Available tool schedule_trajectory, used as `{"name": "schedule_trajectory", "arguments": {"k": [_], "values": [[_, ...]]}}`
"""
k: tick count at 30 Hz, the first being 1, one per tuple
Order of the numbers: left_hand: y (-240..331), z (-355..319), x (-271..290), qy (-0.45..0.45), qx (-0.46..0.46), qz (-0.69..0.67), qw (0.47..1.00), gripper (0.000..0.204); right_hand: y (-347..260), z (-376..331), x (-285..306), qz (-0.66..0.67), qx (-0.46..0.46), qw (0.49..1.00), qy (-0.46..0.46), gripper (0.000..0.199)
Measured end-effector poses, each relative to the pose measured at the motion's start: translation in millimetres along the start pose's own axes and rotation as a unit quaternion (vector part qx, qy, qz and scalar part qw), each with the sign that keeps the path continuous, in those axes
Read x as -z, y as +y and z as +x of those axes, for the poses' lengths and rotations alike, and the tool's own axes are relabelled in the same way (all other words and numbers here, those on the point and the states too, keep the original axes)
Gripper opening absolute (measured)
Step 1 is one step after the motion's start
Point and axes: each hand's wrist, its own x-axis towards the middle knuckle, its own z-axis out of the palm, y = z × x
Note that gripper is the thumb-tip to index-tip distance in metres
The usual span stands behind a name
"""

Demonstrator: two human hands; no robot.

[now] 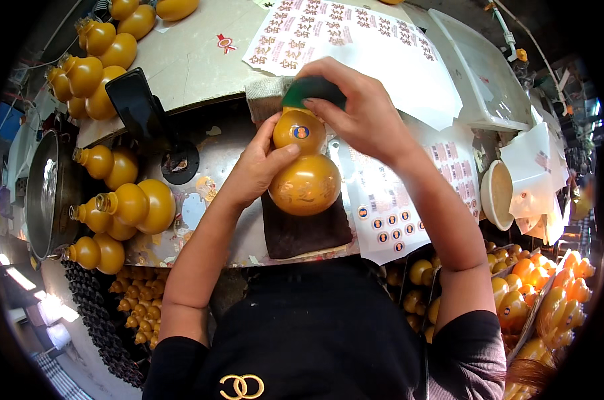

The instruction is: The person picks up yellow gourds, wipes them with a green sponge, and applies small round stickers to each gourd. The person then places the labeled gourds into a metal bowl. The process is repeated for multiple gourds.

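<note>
A glossy yellow gourd-shaped bottle (pixel 306 187) is in front of me over a dark folded cloth (pixel 308 237). Its upper bulb bears a small round blue sticker (pixel 301 133), and faint lettering marks the lower bulb. My left hand (pixel 265 159) is closed around the left side of the bottle's upper bulb and waist. In my right hand (pixel 358 110) is a dark green flat piece (pixel 313 92), pinched between thumb and fingers at the top of the bottle. The piece covers the bottle's neck, and I cannot tell its exact kind.
Several yellow gourd bottles (pixel 142 207) stand at left, beside a phone on a stand (pixel 138 100) and a metal pan (pixel 45 193). Decal sheets (pixel 382 180) lie at right, with another printed sheet (pixel 408 73) behind. A bowl (pixel 496 193) and crated gourds (pixel 515 293) are farther right.
</note>
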Motion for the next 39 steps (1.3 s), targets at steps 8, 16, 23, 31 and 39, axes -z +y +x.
{"name": "schedule_trajectory", "arguments": {"k": [8,16,23,31,39], "values": [[0.7,12.9,5.1,0.032,0.037,-0.136,0.99,0.05,-8.1,-51.1,-3.3,-0.116,0.168,0.979,0.004,0.023],[6.8,19.9,-5.9,0.1,0.051,0.002,0.994,0.039,-16.9,-60.1,-5.3,-0.161,0.174,0.971,-0.03,0.019],[3.0,20.9,-4.9,0.109,0.03,-0.059,0.992,0.037,-22.8,-60.0,4.3,-0.094,0.128,0.984,-0.084,0.019],[-2.7,15.8,1.0,0.108,0.047,-0.173,0.978,0.046,-9.2,-6.5,11.7,0.005,-0.089,0.993,-0.08,0.021],[4.7,17.4,-3.3,0.103,0.038,-0.101,0.989,0.049,-1.1,2.4,-4.1,-0.037,0.031,0.999,0.019,0.021]]}}
